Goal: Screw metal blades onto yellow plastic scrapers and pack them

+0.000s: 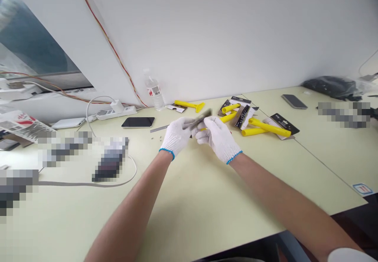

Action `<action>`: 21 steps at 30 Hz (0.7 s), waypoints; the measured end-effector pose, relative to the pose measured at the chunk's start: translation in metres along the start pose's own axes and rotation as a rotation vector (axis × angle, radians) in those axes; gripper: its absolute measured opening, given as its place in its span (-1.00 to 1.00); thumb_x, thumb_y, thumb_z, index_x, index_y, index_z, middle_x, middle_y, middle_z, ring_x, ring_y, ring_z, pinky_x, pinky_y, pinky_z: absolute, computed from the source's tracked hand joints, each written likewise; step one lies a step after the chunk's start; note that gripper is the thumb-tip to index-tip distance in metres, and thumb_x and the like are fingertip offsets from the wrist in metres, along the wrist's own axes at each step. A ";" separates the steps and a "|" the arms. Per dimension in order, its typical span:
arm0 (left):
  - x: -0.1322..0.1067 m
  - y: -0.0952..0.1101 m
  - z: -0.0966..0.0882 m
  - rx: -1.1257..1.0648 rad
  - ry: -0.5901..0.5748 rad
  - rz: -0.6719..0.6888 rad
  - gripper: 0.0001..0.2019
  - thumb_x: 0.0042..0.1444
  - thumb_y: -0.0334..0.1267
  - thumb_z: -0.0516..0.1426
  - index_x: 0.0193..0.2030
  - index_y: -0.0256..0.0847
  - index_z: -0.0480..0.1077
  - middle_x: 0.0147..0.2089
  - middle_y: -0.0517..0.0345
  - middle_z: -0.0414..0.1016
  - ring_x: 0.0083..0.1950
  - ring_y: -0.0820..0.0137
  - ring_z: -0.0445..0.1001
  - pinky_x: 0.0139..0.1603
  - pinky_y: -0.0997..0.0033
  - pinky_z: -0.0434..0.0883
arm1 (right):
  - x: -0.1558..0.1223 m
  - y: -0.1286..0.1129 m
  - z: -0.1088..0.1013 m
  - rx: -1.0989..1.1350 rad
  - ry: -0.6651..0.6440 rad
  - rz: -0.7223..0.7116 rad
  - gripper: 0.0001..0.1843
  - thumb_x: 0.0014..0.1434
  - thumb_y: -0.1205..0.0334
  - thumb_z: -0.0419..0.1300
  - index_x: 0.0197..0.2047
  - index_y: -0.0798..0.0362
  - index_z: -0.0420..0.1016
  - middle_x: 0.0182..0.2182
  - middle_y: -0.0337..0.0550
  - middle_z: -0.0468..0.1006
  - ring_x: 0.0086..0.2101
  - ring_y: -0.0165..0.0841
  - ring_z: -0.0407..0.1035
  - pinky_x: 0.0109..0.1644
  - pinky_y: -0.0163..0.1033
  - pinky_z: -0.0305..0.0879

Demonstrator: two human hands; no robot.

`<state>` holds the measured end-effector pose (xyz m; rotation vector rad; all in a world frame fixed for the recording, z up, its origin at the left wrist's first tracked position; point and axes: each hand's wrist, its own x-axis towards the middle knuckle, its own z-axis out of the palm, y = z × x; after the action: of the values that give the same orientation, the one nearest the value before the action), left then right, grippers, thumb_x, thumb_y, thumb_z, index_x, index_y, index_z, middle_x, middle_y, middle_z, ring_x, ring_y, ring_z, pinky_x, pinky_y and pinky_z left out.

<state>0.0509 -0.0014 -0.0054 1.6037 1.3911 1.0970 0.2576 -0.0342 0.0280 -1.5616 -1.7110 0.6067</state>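
Note:
White knit gloves with blue cuffs cover both my hands, which meet above the middle of the table. Between them is a flat dark-grey strip [202, 118], tilted up to the right and blurred, so its exact kind is unclear. My left hand [178, 134] is closed on its lower left end. My right hand [217, 137] pinches near its right end, the fingers curled. A bit of yellow shows behind the right fingers. Just behind my hands lies a yellow scraper [191, 105] with a wide head. A thin metal strip [159, 128] rests left of my left hand.
Several yellow handles [270, 126] lie among black-and-white packaging cards [242, 117] at the right. Behind stand a water bottle [154, 91] and a power strip [116, 111]. Phones [138, 122] lie left and right. A white cable [88, 184] loops across the left side.

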 end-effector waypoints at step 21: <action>-0.002 0.002 -0.021 -0.415 -0.191 -0.197 -0.63 0.09 -0.23 0.39 0.03 -0.29 0.57 0.04 -0.14 0.67 0.00 0.18 0.68 0.06 0.16 0.64 | 0.032 0.045 0.039 -0.016 -0.166 -0.091 -0.37 0.17 -0.53 -0.03 -0.34 -0.29 0.65 -0.62 0.08 0.58 -0.26 0.04 0.68 -0.50 -0.13 0.42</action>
<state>0.0316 -0.0040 0.0039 1.2108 1.0837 1.0069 0.2560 0.0096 -0.0245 -1.4698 -1.9039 0.6940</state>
